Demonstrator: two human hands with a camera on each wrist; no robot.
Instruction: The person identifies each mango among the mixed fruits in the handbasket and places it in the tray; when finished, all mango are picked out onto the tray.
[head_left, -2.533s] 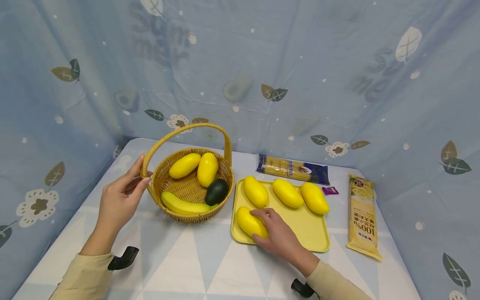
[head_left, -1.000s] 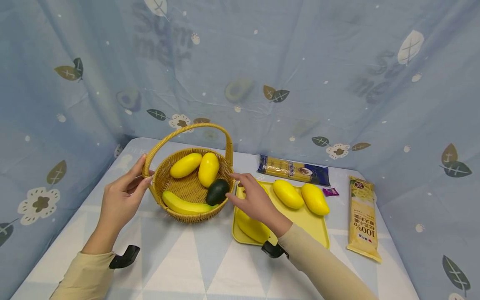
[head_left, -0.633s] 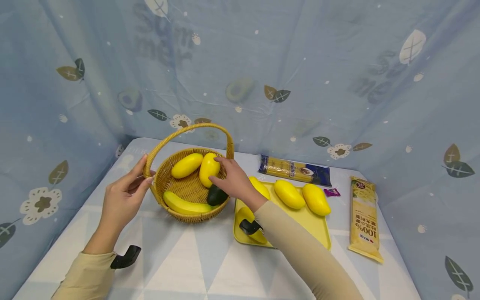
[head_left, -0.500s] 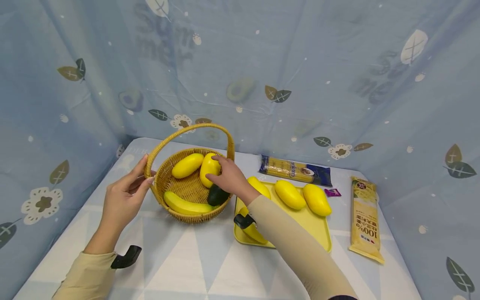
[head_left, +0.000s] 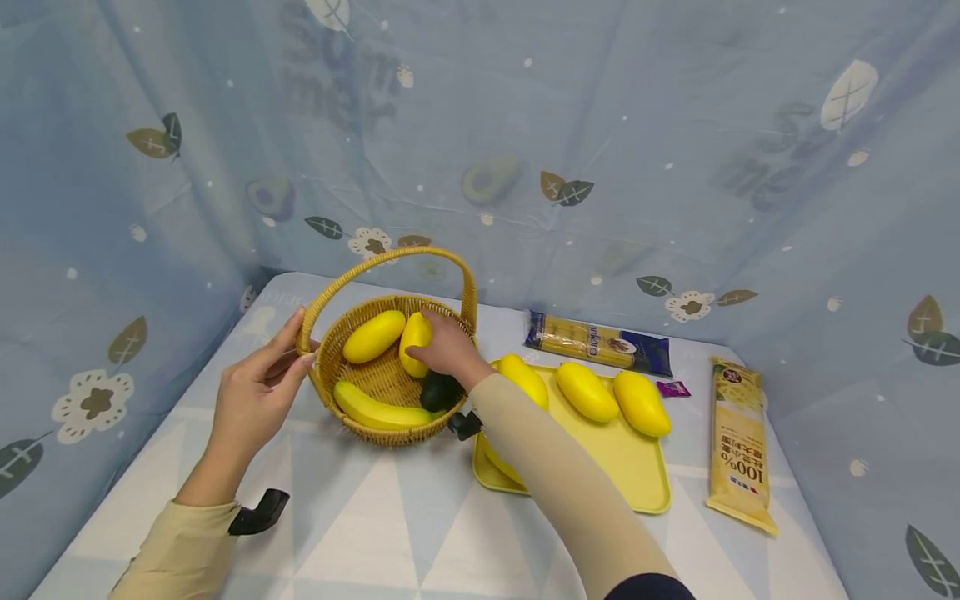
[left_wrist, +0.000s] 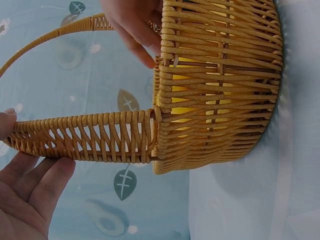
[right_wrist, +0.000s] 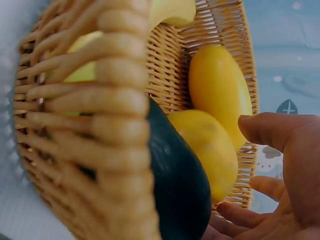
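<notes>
Mango [head_left: 416, 343] in wicker basket [head_left: 390, 438], near its right-rear wall, second mango [head_left: 374, 337] beside it; avocado [head_left: 440, 392], banana [head_left: 382, 412] nearer the front. Right hand [head_left: 450, 346] over right rim, palm side-on, fingers spread about mango; contact can't be told. Left hand [head_left: 258, 396] pinches handle [left_wrist: 85, 137] low on its left side. Basket just beside yellow tray [head_left: 630, 471], desk [head_left: 375, 517] reaching forward of both. Blue-ended pack [head_left: 597, 343] behind tray: "ankara". Beige pack [head_left: 741, 446] near right desk edge: "100%", upside down.
</notes>
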